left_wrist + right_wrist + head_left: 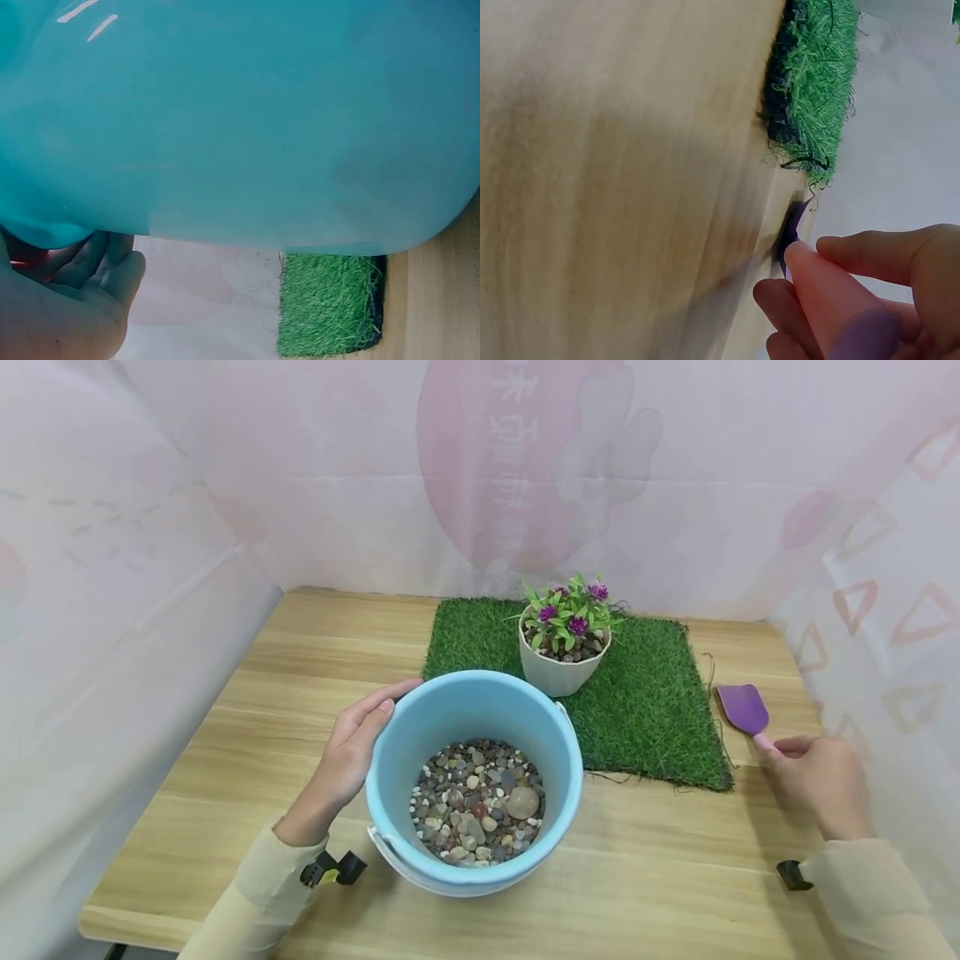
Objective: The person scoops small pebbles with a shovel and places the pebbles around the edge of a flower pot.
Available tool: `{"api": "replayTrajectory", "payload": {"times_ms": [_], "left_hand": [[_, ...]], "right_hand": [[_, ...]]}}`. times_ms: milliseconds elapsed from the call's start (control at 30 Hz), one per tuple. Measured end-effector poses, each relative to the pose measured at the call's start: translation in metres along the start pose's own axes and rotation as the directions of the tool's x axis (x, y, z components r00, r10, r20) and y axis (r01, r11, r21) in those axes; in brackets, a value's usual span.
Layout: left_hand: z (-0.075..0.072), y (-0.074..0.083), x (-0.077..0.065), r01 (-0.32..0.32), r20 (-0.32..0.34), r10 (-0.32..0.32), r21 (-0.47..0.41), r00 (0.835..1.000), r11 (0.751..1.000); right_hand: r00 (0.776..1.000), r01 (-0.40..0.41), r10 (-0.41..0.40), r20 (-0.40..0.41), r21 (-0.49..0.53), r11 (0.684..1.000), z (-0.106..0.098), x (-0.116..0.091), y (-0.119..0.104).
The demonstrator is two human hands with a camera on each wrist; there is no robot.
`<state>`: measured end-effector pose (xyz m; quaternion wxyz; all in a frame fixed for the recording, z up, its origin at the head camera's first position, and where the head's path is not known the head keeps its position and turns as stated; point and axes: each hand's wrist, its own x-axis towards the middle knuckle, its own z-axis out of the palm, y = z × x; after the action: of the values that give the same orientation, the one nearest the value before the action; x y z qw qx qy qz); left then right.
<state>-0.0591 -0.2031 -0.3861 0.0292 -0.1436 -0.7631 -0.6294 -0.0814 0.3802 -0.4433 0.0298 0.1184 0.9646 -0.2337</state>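
Note:
A light blue bucket (474,690) with pebbles (480,802) in its bottom stands on the wooden table, near the middle. My left hand (352,747) rests along the bucket's left outer side, its thumb and fingers against the wall near the rim. In the left wrist view the blue bucket wall (247,127) fills most of the picture, with the left hand (67,307) at its edge. At the right, my right hand (825,777) pinches the pink handle (821,292) of a small purple shovel (743,708) between thumb and fingers.
A green turf mat (645,718) lies behind the bucket. On it stands a white pot (564,672) with a purple-flowered plant (566,614). Printed cloth walls (337,510) border the table's (247,727) back and sides. The bucket's white handle (405,868) hangs in front.

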Motion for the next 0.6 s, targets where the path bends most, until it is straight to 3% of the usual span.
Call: {"api": "replayTrajectory", "payload": {"times_ms": [167,400,600], "left_hand": [[-0.001,0.004,0.000,0.037,-0.005,-0.037,0.057,0.999,0.998],[-0.004,0.009,0.005,0.037,0.013,-0.039,0.115,0.999,0.993],[-0.019,0.007,0.010,0.046,0.028,-0.050,0.123,0.998,0.991]], "right_hand": [[1.000,0.011,-0.010,0.013,-0.029,1.000,0.000,0.002,0.000],[0.994,-0.046,0.055,0.100,-0.087,0.995,-0.003,0.003,0.001],[0.995,-0.018,0.028,0.097,-0.103,0.994,-0.007,0.004,-0.003]]}}
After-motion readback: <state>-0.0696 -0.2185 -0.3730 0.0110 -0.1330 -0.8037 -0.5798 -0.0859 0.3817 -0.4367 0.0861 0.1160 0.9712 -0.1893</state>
